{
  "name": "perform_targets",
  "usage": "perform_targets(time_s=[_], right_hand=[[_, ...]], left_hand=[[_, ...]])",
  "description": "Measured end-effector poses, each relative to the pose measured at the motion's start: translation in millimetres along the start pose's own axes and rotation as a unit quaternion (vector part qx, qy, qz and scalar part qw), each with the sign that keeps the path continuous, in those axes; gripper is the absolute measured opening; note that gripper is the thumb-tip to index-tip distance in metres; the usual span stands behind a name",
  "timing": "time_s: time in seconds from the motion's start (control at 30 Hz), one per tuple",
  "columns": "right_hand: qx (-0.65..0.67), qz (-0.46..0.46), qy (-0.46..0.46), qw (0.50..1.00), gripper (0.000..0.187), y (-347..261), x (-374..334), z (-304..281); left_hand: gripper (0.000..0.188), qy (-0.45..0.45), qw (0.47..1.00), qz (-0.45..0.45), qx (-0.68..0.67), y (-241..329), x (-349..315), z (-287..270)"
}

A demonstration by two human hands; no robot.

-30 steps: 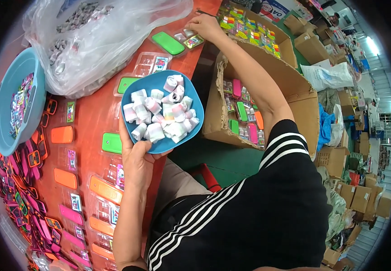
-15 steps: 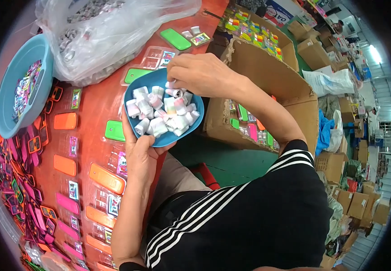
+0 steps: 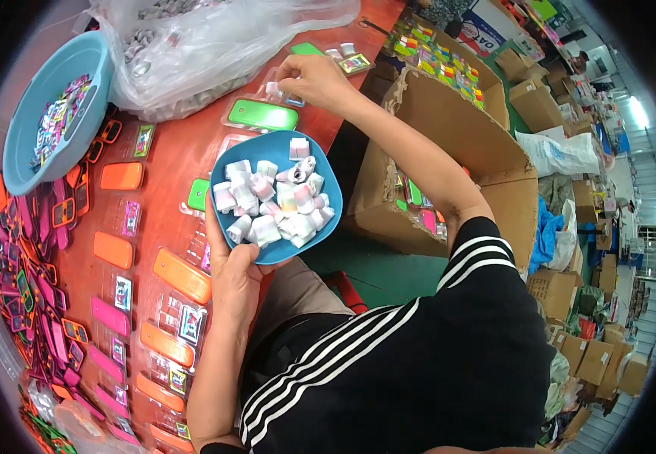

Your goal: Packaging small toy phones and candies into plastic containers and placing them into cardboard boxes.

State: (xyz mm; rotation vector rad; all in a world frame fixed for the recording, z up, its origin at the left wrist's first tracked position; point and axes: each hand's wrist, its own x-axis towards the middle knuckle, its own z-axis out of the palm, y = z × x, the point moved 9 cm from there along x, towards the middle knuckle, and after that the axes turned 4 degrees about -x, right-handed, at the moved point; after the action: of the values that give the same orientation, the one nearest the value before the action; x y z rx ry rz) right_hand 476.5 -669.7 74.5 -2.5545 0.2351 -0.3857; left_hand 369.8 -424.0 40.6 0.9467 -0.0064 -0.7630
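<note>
Half a second ago the right hand (image 3: 314, 82) was down over the blue bowl (image 3: 326, 198); now it is stretched forward again, above a clear blister tray with a green piece (image 3: 262, 115) on the red table (image 3: 172, 163). Its fingers are pinched narrow on one small white roll (image 3: 272, 88), held low over the tray, probably so the roll can be set down exactly into its place.

The left hand (image 3: 235, 274) is closed around the near rim of the blue bowl, thumb on top of the rim, and holds it up close to the body (this way the supply stays within short reach of the other hand). The bowl itself has hardly moved. In it lies a loose heap of small rolls (image 3: 271, 204), white with pale pink and green tints.

At the far left stands a light blue basin (image 3: 21, 144) with many small colourful pieces in it. Beside it, at the top, a big clear plastic bag (image 3: 214, 45) is full of small greyish parts; what they are exactly cannot be told. To the right of the table an open cardboard box (image 3: 449, 144) holds bright packed items, partly hidden by the forearm. Orange, pink and green pieces in blister trays (image 3: 180, 274) lie in rows along the table, flat and apart, each easy to reach.
</note>
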Motion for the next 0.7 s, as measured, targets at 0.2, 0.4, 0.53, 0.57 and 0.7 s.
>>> perform_targets(time_s=[0.2, 0.4, 0.53, 0.57, 0.7], right_hand=[[-0.034, -0.039, -0.019, 0.998, 0.023, 12, 4, 25], [0.051, -0.164, -0.009, 0.985, 0.016, -46, -26, -16], [0.008, -0.291, -0.047, 0.956, 0.011, -90, -58, -28], [-0.003, -0.319, -0.084, 0.944, 0.010, -103, -67, -29], [-0.004, -0.289, -0.140, 0.947, 0.013, -112, -87, -15]], left_hand=[[0.087, -0.001, 0.999, 0.013, -0.041, 6, -4, -5], [0.085, -0.005, 0.999, 0.024, -0.046, 8, -3, -9], [0.084, -0.020, 0.998, 0.033, -0.042, 10, -1, -4], [0.085, -0.033, 0.998, 0.040, -0.046, 12, -1, -1], [0.085, -0.028, 0.997, 0.051, -0.052, 12, 0, -4]])
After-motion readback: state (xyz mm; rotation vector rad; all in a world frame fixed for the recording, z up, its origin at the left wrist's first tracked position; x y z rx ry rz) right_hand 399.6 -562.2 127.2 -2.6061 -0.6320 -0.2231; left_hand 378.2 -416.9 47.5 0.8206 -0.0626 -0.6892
